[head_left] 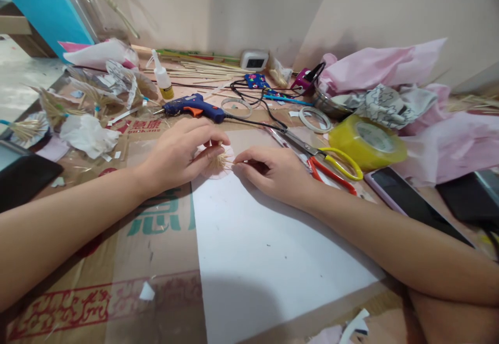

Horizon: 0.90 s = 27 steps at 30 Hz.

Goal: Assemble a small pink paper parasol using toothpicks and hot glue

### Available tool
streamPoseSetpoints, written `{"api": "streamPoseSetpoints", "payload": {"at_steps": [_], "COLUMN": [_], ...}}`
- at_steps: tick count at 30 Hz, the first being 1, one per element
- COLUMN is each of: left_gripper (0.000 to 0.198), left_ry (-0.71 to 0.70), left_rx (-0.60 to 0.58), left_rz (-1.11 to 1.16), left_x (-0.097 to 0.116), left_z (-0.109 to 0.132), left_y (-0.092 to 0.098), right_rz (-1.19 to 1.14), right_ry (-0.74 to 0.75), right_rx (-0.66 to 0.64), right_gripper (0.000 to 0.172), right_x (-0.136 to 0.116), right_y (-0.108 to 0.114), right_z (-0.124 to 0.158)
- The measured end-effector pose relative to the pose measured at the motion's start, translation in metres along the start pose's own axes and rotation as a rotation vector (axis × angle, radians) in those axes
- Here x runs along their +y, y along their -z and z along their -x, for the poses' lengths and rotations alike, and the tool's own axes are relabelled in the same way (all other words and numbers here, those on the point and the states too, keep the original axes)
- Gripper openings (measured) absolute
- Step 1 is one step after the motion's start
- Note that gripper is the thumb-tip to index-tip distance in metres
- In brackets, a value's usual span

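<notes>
My left hand [183,153] pinches a small pale-pink paper disc with a fan of thin wooden sticks [220,162] at the top edge of a white sheet [265,250]. The fingers are closed on that piece. My right hand [273,170] lies just right of it, its fingertips pinched on a thin wooden stick [238,162] that points at the fan. Both forearms rest on flattened cardboard [117,261] covering the table.
A blue glue gun [195,107], a small glue bottle [163,78], tape rings [315,119], a yellow tape roll [366,142], yellow-and-red scissors [331,162], phones [413,201], pink tissue paper [448,141], loose sticks [202,68] and finished paper pieces [89,100] crowd the back and sides.
</notes>
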<state>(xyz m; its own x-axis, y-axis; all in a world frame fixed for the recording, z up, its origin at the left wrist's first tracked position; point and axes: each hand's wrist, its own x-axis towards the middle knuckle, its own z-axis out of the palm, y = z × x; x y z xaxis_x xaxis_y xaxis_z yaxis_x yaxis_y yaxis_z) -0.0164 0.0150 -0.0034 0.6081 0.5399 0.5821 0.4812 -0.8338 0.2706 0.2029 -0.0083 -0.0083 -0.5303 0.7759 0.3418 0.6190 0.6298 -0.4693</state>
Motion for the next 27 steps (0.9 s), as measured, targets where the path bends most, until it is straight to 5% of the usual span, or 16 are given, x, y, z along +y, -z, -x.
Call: {"api": "streamPoseSetpoints", "payload": {"at_steps": [27], "left_gripper": [0.02], "left_ry": [0.065], "left_rx": [-0.047], "left_rz": [-0.015], "left_x": [0.0014], "left_z": [-0.0005], "left_y": [0.002], "right_rz": [-0.104], "right_ry": [-0.1], "right_rx": [-0.071], "right_gripper": [0.016], "right_x": [0.0001], "right_y": [0.0011], "right_z": [-0.0015]}}
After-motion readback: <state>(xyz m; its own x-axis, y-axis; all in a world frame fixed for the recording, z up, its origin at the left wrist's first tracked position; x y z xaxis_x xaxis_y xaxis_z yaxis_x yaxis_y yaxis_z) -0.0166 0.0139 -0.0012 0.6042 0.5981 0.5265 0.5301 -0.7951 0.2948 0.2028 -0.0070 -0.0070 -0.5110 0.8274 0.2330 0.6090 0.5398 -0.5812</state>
